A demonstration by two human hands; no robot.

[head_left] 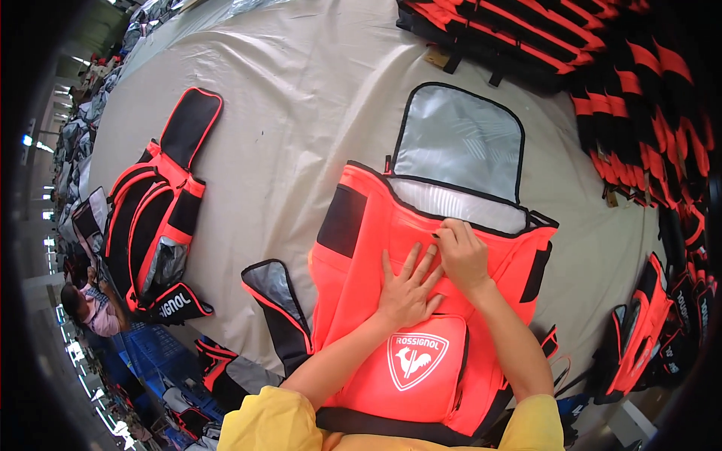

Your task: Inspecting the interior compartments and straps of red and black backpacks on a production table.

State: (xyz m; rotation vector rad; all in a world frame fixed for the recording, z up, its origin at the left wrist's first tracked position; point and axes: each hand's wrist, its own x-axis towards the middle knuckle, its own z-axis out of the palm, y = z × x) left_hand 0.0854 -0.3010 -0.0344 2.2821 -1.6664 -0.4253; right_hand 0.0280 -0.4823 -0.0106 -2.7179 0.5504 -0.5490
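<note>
A large bright orange-red and black backpack (361, 286) lies in front of me on the covered table. Its lid flap (459, 139) is folded back, showing a silvery grey lining, and the mouth of the bag gapes. My left hand (407, 293) lies flat on the front panel with fingers spread, just above a front pocket (451, 376) with a white printed emblem. Close below the black-edged opening, my right hand (462, 252) has its fingers pinched together at the front panel. A small dark tip shows at those fingers; what it is cannot be made out.
Another open backpack (143, 218) lies at the left on the beige table cover (256, 150). Stacked orange-and-black bags (504, 34) and pieces (632, 120) crowd the far right; more bags (639, 331) lie at right. A person (98, 308) works beyond the left edge near blue crates (154, 353).
</note>
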